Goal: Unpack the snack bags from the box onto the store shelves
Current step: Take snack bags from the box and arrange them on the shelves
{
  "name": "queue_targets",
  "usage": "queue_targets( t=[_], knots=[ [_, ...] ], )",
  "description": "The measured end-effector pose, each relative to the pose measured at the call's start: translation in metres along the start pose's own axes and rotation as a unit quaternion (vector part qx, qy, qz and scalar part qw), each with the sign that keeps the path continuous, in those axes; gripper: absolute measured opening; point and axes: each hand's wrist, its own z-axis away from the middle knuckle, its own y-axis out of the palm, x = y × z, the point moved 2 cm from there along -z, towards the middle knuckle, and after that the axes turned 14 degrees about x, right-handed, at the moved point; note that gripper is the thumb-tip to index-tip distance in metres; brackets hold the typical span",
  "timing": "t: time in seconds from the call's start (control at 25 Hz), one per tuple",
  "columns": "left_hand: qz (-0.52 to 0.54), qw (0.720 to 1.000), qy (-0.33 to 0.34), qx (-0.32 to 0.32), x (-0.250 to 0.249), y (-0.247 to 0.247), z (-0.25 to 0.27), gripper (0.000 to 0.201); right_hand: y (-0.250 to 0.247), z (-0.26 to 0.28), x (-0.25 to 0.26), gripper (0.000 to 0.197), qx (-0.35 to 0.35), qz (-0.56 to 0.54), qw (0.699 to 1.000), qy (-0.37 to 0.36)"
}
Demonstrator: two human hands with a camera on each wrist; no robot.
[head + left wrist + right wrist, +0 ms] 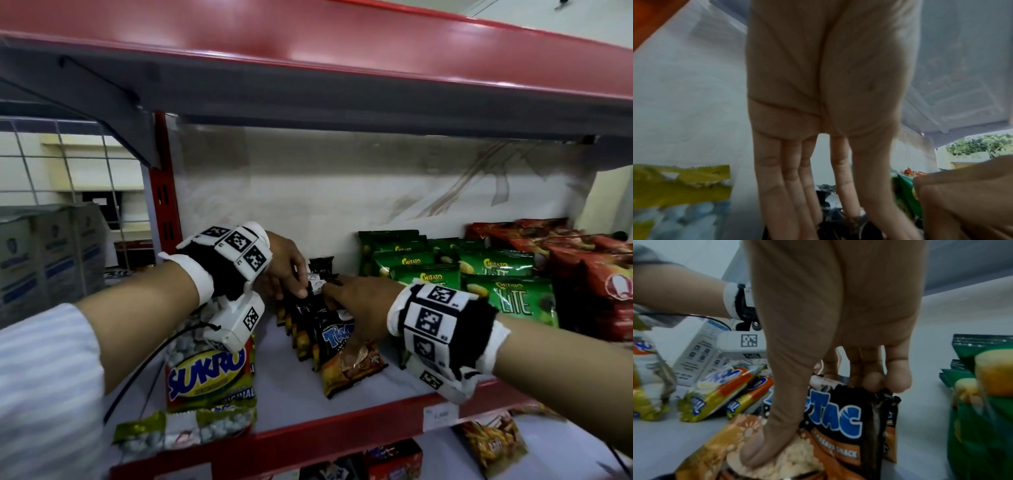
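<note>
— So where are the black-and-orange foil Tic Tac snack bags point(337, 346)?
— Standing in a row on the pale shelf with a red front lip point(342, 426), between yellow Sukro peanut bags point(210, 371) and green Chitato Lite crisp bags point(510, 298).
— And the hands?
— The right hand point(363, 305) grips the front bags, thumb pressed on the face and fingers curled over the top edges. The left hand point(286, 265) reaches in with straight fingers touching the tops of the bags further back.
</note>
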Motion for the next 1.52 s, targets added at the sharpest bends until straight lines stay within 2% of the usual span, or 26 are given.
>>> queue_targets(
  t=[0.12,0.24,0.36,0.4,0.48,0.56,0.68,0.84,0.92,1.08,1.2,1.24,1.28,1.36,1.44,1.52],
  knots=[
    [-0.039,0.997,-0.049,0.039,-0.008,0.006,0.007,0.054,0.000,-0.009,-0.002,0.102,-0.027,-0.044,0.999,-0.003],
    [-0.118,0.988,-0.052,0.080,-0.023,0.024,0.005,0.055,0.002,-0.013,-0.001,0.101,-0.044,-0.084,0.995,-0.021],
    [-0.214,0.975,-0.037,0.040,-0.033,0.033,-0.001,0.062,-0.001,-0.009,-0.006,0.092,-0.049,-0.115,0.991,-0.042],
    [-0.219,0.974,-0.048,0.043,-0.034,0.033,-0.001,0.057,-0.003,-0.009,-0.008,0.087,-0.048,-0.108,0.992,-0.045],
    [-0.187,0.979,-0.054,0.058,-0.031,0.028,-0.006,0.027,-0.005,-0.011,-0.006,0.078,-0.040,-0.071,0.995,-0.050],
    [-0.164,0.983,-0.061,0.057,-0.027,0.025,-0.008,0.020,-0.007,-0.016,-0.001,0.075,-0.038,-0.036,0.997,-0.053],
    [-0.182,0.980,-0.056,0.052,-0.021,0.028,-0.010,0.046,-0.008,-0.021,0.004,0.078,-0.042,-0.022,0.997,-0.056],
    [-0.170,0.981,-0.081,0.044,-0.022,0.022,0.007,0.063,-0.005,-0.016,0.000,0.070,-0.038,-0.068,0.995,-0.056],
    [-0.118,0.989,-0.086,0.017,-0.023,0.011,0.025,0.070,-0.010,-0.007,-0.002,0.060,-0.035,-0.103,0.993,-0.053],
    [-0.036,0.995,-0.036,-0.083,-0.025,-0.008,0.074,0.053,-0.026,0.025,0.002,0.052,-0.078,-0.161,0.981,-0.075],
    [-0.008,0.988,-0.004,-0.155,-0.020,-0.005,0.114,0.032,-0.023,0.050,0.024,0.053,-0.087,-0.223,0.955,-0.174],
    [0.006,0.980,-0.026,-0.195,0.004,0.012,0.146,0.026,-0.022,0.051,0.060,0.056,-0.058,-0.227,0.945,-0.231],
    [-0.006,0.973,-0.032,-0.228,0.006,0.018,0.151,0.023,-0.016,0.056,0.068,0.059,-0.046,-0.234,0.938,-0.253],
    [-0.043,0.954,-0.068,-0.289,0.025,0.032,0.155,0.029,0.000,0.052,0.088,0.065,-0.044,-0.241,0.925,-0.289],
    [-0.012,0.944,-0.074,-0.320,0.046,0.054,0.157,0.043,0.012,0.040,0.106,0.061,-0.084,-0.231,0.921,-0.302],
    [0.035,0.926,-0.062,-0.371,0.067,0.074,0.165,0.048,0.013,0.026,0.116,0.056,-0.145,-0.246,0.922,-0.262]
  ],
)
